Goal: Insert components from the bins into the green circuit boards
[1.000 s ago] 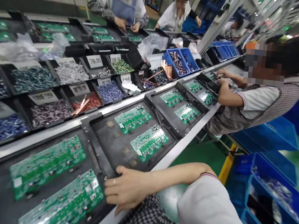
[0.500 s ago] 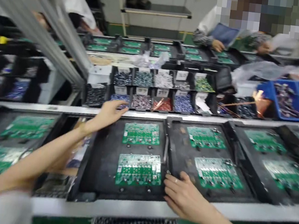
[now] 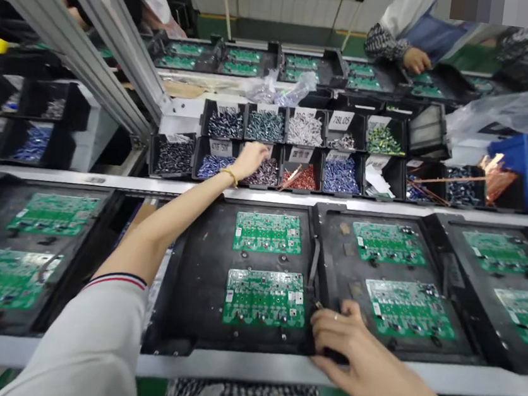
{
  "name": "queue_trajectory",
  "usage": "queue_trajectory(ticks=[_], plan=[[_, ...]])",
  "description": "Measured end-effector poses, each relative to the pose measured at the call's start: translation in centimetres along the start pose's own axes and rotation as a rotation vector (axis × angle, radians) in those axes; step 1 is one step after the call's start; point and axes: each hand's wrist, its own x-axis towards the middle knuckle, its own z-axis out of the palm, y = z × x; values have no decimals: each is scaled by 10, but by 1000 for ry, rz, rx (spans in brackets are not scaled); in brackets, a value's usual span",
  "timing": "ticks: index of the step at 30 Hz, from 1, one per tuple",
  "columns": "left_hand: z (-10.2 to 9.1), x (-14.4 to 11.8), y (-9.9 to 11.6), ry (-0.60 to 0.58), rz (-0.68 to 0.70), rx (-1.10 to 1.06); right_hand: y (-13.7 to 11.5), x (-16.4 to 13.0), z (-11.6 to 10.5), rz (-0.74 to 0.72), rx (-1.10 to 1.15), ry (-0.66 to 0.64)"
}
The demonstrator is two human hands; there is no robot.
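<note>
Over the bins, head view: left hand (image 3: 251, 157) has moved from the tray's far edge into a parts bin (image 3: 264, 171), fingers curled onto components. Right hand (image 3: 353, 345) stays spread on the tray (image 3: 197, 279) near corner, beside the boards.

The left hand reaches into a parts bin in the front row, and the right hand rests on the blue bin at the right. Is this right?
Not quite. In the head view the right hand rests on the near edge of a black tray, not the blue bin. The left hand does reach into a front-row parts bin.
</note>
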Motion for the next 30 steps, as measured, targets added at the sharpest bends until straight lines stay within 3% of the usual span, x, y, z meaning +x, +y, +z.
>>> queue_trajectory(ticks=[3,6,8,10,14,17,20,25,30], plan=[[-4,12,0,122,-114,-289,5,20,-20,10,0,234],[-14,19,-2,238,-275,-917,22,48,-24,173,-149,477],[-24,16,2,265,-338,-1222,33,64,-21,263,-257,454],[-32,0,13,245,-374,-1377,40,75,-16,296,-350,368],[-32,-71,60,15,-548,-1541,42,79,-16,302,-384,306],[-13,-137,97,-188,-786,-1554,37,83,-26,302,-237,409],[6,-181,115,-315,-864,-1544,29,97,-37,276,1,532],[17,-193,115,-252,-816,-1543,16,124,-35,130,207,454],[12,-188,111,-284,-841,-1619,12,132,-41,56,-82,410]])
